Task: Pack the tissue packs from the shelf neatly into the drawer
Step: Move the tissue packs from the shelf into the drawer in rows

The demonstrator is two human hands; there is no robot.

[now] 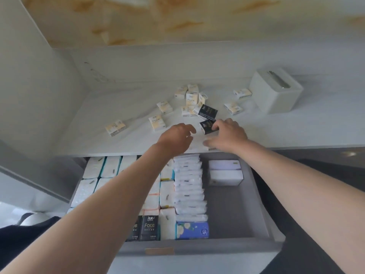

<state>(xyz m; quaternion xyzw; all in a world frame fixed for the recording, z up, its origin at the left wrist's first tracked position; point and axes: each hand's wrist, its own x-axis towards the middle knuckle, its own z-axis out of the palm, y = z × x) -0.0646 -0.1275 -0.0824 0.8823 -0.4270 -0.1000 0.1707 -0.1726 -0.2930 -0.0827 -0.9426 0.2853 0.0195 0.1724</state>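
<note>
Head view (only one). Landmark = drawer (233, 210), pulled open under the shelf (138, 143).

Done so far:
- Drawer's left and middle are filled. White packs (94, 167) sit in rows on its left side, partly hidden under the left forearm.
- A column of thin packs on edge (189, 184) runs down the drawer's middle.
- Two black Face packs (149, 227) and a blue pack (192, 230) sit against its front wall.
- Two white boxed packs (225, 171) sit at its back right. The rest of the right side is bare grey floor, so there's room.

Left to do:
- The shelf just beyond the drawer's back edge carries roughly a dozen cream packs (191, 97). Most are piled beyond the drawer's middle, with strays to both sides, e.g. a stray cream pack (115, 127) beyond its left half.
- A second black pack (207, 112) leans on that pile.
- A white dispenser box (275, 91) stands beyond the drawer's right corner. It's not a pack, so I'd guess it's out of scope.

Hands:
- The right hand (229, 135) is over the shelf, just past the drawer's back edge. Its fingers (216, 126) are curled onto a black pack (207, 127). Can't tell if the pack is lifted or resting on the shelf.
- The left hand (178, 135) is beside it, fingers loosely curled and apart, holding nothing I can see.

Estimate: the drawer is well over half filled but the shelf is far from cleared, so many pick-and-place cycles remain. The current step looks like picking up the black pack. It would logically go with the black Face packs at the drawer's front wall.
</note>
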